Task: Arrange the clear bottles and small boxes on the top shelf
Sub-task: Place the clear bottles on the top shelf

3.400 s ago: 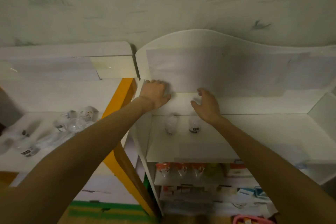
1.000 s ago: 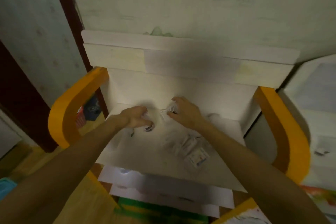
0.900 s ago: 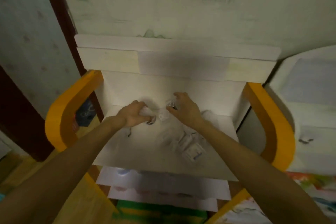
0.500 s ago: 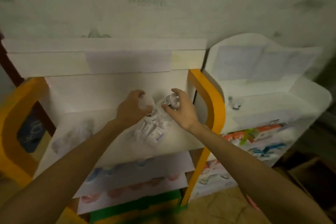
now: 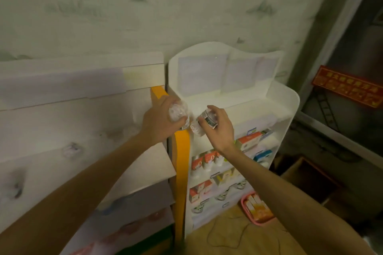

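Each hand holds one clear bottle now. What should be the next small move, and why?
Probably carry both forward and set them on the white unit's top shelf. The left hand and right hand each grip a clear bottle just before it.

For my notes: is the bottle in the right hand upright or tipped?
Tipped. The clear bottle lies slanted in the right hand, its label band running diagonally.

Clear, glossy plastic on both bottles (image 5: 177,112) (image 5: 207,118), the second banded by a printed paper label. The white shelf unit (image 5: 290,109) looks smooth and matt, the orange upright (image 5: 182,161) smooth and painted, and the small boxes (image 5: 247,142) printed card.
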### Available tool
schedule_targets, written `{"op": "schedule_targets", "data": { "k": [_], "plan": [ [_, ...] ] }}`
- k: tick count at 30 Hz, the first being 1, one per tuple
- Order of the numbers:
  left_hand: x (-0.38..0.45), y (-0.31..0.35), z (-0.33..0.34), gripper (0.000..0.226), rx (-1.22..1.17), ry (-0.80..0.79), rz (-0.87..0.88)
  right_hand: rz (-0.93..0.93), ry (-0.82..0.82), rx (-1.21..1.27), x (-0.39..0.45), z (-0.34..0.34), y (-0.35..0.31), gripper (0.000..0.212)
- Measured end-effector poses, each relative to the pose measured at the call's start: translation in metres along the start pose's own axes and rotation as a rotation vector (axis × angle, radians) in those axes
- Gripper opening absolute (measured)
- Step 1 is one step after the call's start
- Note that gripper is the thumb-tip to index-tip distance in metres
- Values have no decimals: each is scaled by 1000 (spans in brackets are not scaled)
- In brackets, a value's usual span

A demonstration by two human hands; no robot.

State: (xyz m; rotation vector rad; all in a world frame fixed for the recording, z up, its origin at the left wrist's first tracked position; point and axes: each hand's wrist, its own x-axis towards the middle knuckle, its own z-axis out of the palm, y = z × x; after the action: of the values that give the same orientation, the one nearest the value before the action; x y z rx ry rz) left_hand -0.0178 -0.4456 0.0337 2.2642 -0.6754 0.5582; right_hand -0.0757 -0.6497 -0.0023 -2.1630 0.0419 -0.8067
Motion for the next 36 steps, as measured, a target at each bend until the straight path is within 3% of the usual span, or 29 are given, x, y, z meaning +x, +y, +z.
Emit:
{"op": "schedule_targets", "data": {
  "k": [9,18,29,36],
  "plan": [
    [54,64,109,67,259,-107,97,116,-114,-125,58,-86,124,65],
    [73,56,214,72,310,-446,-294,351,-288,1,86,-117,250,67],
    [107,37,290,70,526,-533,-229,286,-462,-42,135,-77,315,73],
    [138,13,330,70,483,-566,-231,191,-569,-93,193,-42,342,73]
  ]
}}
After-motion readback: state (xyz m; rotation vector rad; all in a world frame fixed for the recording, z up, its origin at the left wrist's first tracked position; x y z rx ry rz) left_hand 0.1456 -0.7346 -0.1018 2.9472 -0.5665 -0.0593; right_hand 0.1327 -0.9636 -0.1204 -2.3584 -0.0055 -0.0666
